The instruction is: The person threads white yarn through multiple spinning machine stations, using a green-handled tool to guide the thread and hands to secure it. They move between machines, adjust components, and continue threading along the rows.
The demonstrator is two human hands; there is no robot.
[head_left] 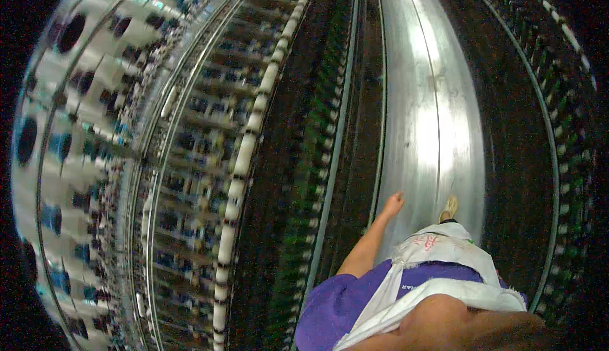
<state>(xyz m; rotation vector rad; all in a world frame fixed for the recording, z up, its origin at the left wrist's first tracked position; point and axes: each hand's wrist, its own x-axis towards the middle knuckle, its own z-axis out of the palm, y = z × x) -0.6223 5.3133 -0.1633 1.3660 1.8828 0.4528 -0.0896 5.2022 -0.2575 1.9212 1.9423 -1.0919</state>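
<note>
Head view: my left hand [395,204] is out over the shiny floor [412,129], fingers looking curled, too small to tell if they hold anything; my right hand's out of sight! Left of that visible hand runs the machine row, white rollers [254,113] along it, untouched. No handling shows, so done or left, I can't judge.

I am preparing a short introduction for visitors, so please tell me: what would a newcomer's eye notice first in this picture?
Probably the shiny floor strip first, running right of centre up to the top edge. Next, the curved row of white cylinders left of centre. Then the purple shirt at the bottom, with the bare left hand above it in the picture.
</note>
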